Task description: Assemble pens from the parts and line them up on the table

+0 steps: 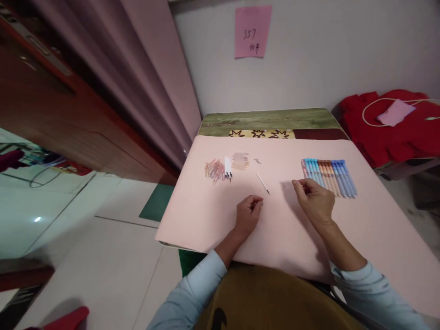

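Note:
My left hand [248, 213] is at the middle of the pink-covered table [275, 238], its fingers curled together. Any small thing between those fingertips is too tiny to name. Raised in front of the row of pens [330, 173], my right hand [316, 200] has thumb and forefinger pinched; what they hold, if anything, does not show. A single white pen refill [263, 183] with a dark tip lies just beyond my left hand. Tiny parts [257, 161], perhaps springs, rest behind it. Farther left are clear barrels [240, 160], several white refills [228, 167] and a pile of pinkish pen parts [215, 170].
A wooden door [85, 123] and a purple curtain [154, 55] stand at the left. The wall holds a pink note [253, 32]. Red cloth [360, 123] with a white cable [364, 112] lies right of the table. A brown garment [275, 298] covers my lap.

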`<state>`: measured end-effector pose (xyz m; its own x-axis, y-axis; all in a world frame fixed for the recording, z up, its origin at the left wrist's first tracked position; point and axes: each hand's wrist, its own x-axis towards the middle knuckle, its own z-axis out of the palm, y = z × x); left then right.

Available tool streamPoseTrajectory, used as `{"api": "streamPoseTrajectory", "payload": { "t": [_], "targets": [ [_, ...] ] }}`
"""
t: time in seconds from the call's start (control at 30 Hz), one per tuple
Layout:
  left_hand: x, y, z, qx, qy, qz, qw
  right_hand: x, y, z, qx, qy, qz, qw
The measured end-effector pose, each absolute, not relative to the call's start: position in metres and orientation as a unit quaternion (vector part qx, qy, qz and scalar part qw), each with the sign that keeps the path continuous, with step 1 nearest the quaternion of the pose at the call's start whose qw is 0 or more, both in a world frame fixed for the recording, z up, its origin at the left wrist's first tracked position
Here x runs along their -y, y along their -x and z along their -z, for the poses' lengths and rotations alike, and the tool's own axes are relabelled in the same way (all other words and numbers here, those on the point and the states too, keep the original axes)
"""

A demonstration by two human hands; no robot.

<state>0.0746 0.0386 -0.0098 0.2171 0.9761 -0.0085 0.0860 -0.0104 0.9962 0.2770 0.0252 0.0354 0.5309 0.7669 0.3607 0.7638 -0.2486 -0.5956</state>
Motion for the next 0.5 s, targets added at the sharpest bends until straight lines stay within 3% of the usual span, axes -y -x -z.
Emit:
{"api": "streamPoseTrajectory", "payload": {
  "t": [0.17,0.4,0.5],
  "targets": [
    [-0.049,-0.051,-0.001,-0.482,-0.515,-0.458,0.54,-0.022,-0.274,-0.036,0.49,0.782,-0.022,0.385],
    [-0.105,0.026,-0.007,-0.621,-0.511,-0.502,0.319,-0.017,-0.274,-0.033,0.505,0.771,-0.045,0.385],
    [-0.123,0.039,0.001,-0.658,-0.536,-0.465,0.251,-0.014,-0.274,-0.034,0.513,0.768,-0.043,0.382]
  ]
}}
